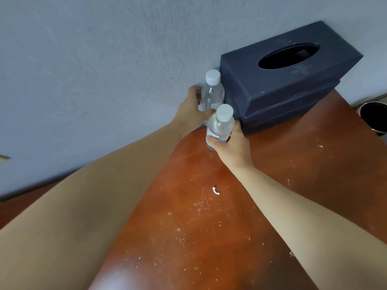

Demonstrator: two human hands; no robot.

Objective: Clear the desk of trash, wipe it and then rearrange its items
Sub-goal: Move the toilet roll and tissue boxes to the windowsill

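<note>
Two clear plastic bottles with white caps stand upright at the back of the reddish-brown desk [293,164], against the grey wall. My left hand [192,109] grips the far bottle [212,93], which touches the dark blue tissue box [278,84]. My right hand [232,145] grips the near bottle [221,126] around its lower body, just in front of the far one. Whether the near bottle's base rests on the desk is hidden by my fingers.
White crumbs and specks are scattered over the desk top, with a small curved white scrap [215,190] near the middle. A dark round bin [374,118] stands beyond the desk's right edge. The grey wall runs along the desk's back.
</note>
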